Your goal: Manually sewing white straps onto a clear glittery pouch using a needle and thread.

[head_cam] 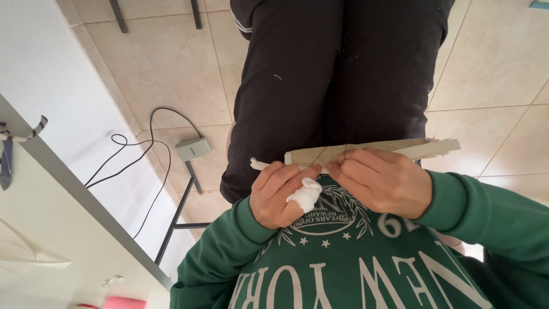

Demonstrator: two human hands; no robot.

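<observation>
Both my hands hold a long, narrow tan cardboard strip (377, 146) level in front of my lap, with a white piece sticking out at each end. My left hand (277, 194), a white bandage (305, 193) wrapped on one finger, pinches the strip's left part. My right hand (382, 181) grips it just to the right, fingertips close to those of the left. Below the hands are my green sweatshirt (343, 263) and, above them, my black trousers (331, 68).
A white table (51, 229) with a grey edge runs along the left, with a black metal leg (174, 220) under it. On the beige tiled floor (492, 63) lie a black cable (131, 154) and a small grey box (193, 148). A pink object (123, 302) sits at the bottom left.
</observation>
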